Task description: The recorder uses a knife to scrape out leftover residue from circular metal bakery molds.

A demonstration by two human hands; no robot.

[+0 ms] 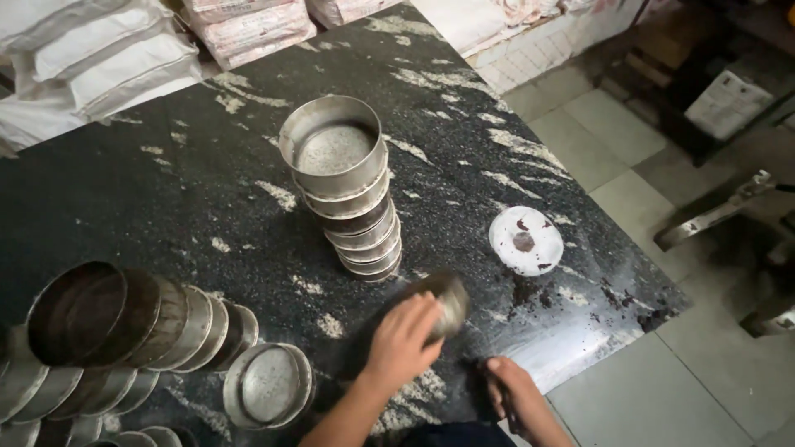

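Note:
My left hand (403,338) grips a small round metal tin (448,301), motion-blurred and tilted on its side just above the black speckled stone table (166,190). Just beyond it an upright stack of several similar tins (352,199) stands at the table's middle, and the top one is open and shows its flat bottom. My right hand (515,396) rests with fingers curled at the table's near edge and holds nothing. A white round disc (525,241) with dark smears lies to the right of the stack.
A row of nested tins (124,319) lies on its side at the left, with one tin (267,385) flat beside it. Dark crumbs dot the table's right corner (617,298). White sacks (99,50) are piled behind. A tiled floor (629,149) and a metal frame (716,211) lie to the right.

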